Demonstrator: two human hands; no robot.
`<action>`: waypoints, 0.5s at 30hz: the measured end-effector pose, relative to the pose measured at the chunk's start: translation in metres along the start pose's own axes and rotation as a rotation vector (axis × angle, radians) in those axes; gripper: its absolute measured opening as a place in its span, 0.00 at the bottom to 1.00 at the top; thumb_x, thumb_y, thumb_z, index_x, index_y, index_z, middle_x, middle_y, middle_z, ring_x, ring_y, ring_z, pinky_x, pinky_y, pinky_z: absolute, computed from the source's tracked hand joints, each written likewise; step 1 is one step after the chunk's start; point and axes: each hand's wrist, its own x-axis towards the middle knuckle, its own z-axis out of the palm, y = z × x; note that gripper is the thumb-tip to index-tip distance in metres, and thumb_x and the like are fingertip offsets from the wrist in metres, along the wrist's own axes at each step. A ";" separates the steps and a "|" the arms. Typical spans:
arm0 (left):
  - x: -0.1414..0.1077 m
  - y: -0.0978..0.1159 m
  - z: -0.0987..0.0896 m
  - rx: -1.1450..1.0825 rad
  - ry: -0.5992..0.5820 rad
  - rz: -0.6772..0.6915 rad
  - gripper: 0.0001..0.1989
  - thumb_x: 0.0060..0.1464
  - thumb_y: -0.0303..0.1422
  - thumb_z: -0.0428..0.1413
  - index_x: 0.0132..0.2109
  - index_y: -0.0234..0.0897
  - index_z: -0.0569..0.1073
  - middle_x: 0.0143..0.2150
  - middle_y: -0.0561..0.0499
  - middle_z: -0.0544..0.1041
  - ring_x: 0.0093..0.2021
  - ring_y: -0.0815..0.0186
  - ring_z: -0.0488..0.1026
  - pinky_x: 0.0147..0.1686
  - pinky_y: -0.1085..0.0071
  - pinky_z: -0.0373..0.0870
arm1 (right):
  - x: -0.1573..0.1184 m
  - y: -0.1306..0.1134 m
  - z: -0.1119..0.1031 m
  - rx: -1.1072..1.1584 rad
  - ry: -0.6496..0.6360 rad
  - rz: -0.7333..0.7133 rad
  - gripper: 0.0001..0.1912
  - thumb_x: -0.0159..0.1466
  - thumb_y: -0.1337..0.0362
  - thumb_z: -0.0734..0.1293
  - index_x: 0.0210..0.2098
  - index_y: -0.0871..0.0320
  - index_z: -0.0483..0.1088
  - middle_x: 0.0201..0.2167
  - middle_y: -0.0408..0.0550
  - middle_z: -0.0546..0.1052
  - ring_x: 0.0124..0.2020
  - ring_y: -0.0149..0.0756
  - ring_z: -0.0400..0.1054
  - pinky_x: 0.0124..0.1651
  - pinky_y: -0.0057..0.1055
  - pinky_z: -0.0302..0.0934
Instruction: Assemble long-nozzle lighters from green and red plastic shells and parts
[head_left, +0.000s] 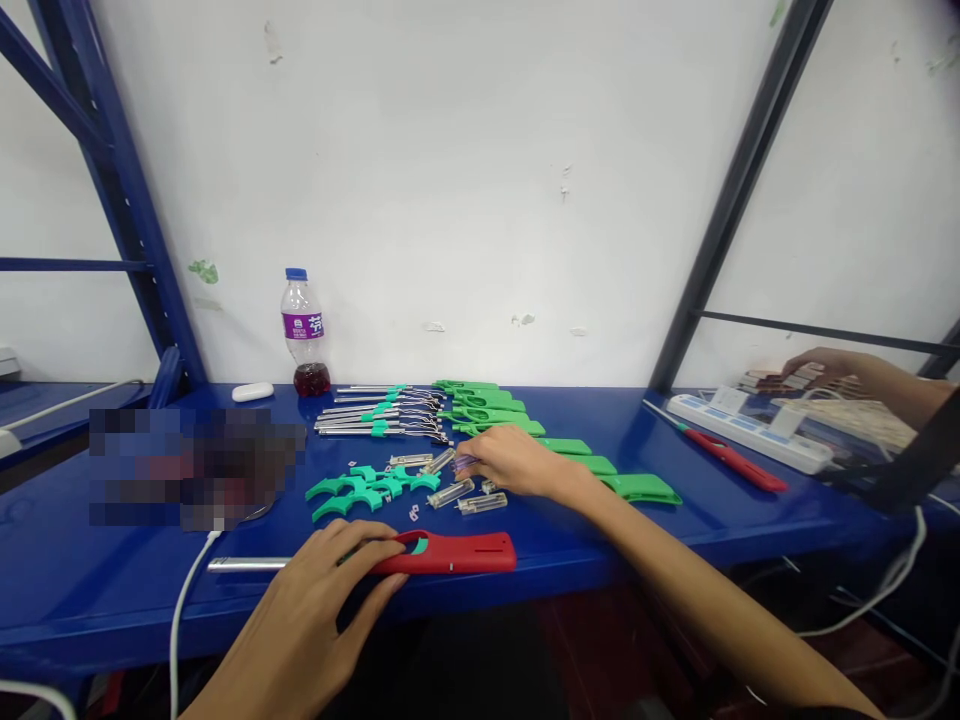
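My left hand [341, 580] is closed on a red utility lighter [472, 553] with a metal tube and a teal trigger, at the front edge of the blue table. Farther back, my right hand [502, 460] has its fingers bent together at a pile of clear fuel tanks [452, 493]; a purplish bit shows at the fingertips, too hidden to name. Left of the tanks lie several teal triggers [364, 487]. Behind them is a row of metal lighter tubes [352, 425] with wires. Green handle shells [574, 446] lie behind and to the right of my right hand.
A bottle [304, 335] of dark drink and a white case [253, 392] stand by the wall. A second red lighter [735, 460] lies beside a power strip [750, 432] on the right. A white cable [184, 600] hangs at the left. Another person's hand [825, 365] shows far right.
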 end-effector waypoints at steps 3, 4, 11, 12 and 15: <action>0.001 0.002 -0.002 0.011 -0.001 -0.013 0.10 0.70 0.42 0.53 0.50 0.48 0.77 0.48 0.53 0.82 0.46 0.59 0.80 0.48 0.62 0.75 | 0.000 -0.001 -0.002 0.005 0.024 -0.001 0.08 0.73 0.62 0.68 0.37 0.57 0.78 0.29 0.46 0.80 0.29 0.33 0.68 0.30 0.31 0.40; 0.000 0.003 -0.001 0.017 0.005 -0.015 0.10 0.70 0.42 0.53 0.50 0.48 0.77 0.48 0.53 0.82 0.46 0.58 0.80 0.48 0.61 0.75 | -0.001 -0.001 -0.004 0.011 0.038 0.007 0.08 0.73 0.62 0.69 0.38 0.56 0.78 0.30 0.47 0.81 0.30 0.34 0.69 0.30 0.31 0.41; -0.003 -0.004 0.010 0.053 0.029 -0.056 0.11 0.68 0.41 0.57 0.53 0.47 0.77 0.50 0.50 0.81 0.51 0.53 0.76 0.50 0.55 0.71 | -0.029 -0.004 -0.014 0.101 0.182 0.118 0.10 0.74 0.65 0.66 0.39 0.55 0.79 0.34 0.47 0.84 0.35 0.37 0.76 0.32 0.28 0.51; -0.003 -0.005 0.011 0.055 0.034 -0.064 0.12 0.67 0.40 0.57 0.55 0.47 0.76 0.50 0.49 0.81 0.52 0.52 0.75 0.51 0.54 0.70 | -0.034 -0.008 -0.014 0.119 0.203 0.125 0.10 0.74 0.66 0.65 0.39 0.55 0.79 0.36 0.46 0.84 0.37 0.37 0.77 0.34 0.27 0.54; 0.000 -0.001 0.011 0.066 0.098 -0.080 0.15 0.66 0.39 0.59 0.58 0.48 0.75 0.52 0.49 0.81 0.54 0.52 0.74 0.53 0.53 0.69 | -0.048 -0.022 -0.014 0.267 0.296 0.102 0.10 0.72 0.71 0.65 0.40 0.54 0.79 0.38 0.44 0.85 0.39 0.36 0.79 0.38 0.26 0.60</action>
